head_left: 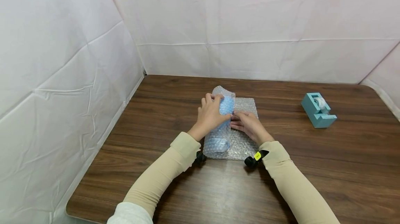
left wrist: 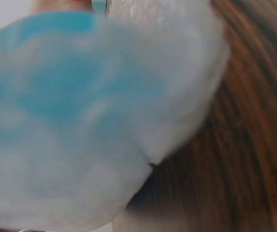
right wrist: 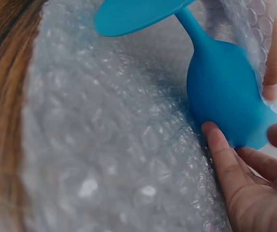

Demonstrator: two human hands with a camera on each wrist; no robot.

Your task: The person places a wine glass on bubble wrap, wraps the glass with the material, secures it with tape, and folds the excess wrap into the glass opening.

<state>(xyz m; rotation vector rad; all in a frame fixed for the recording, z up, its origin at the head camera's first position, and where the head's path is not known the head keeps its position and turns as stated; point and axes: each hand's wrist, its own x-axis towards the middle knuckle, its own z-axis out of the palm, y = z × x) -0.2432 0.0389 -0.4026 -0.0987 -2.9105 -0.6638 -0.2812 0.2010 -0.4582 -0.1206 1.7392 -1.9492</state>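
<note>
A blue stemmed goblet (right wrist: 220, 87) lies on its side in a sheet of bubble wrap (head_left: 243, 146). One side of the sheet is folded over it, and blue shows through the layers. My left hand (head_left: 208, 114) curves over the wrapped bowl from the left, gripping it through the plastic. From the other side, my right hand (head_left: 251, 125) reaches in with fingers extended. In the right wrist view, its fingertips (right wrist: 214, 133) touch the bowl near the rim. The goblet's round foot (right wrist: 138, 17) points toward the near edge. Cloudy plastic fills most of the left wrist view.
To the right on the brown wooden table (head_left: 175, 182) stands a light blue tape dispenser (head_left: 322, 119) with a roll in it. White sheeting (head_left: 250, 19) hangs behind the table and along both sides. Black wrist cameras sit under both forearms.
</note>
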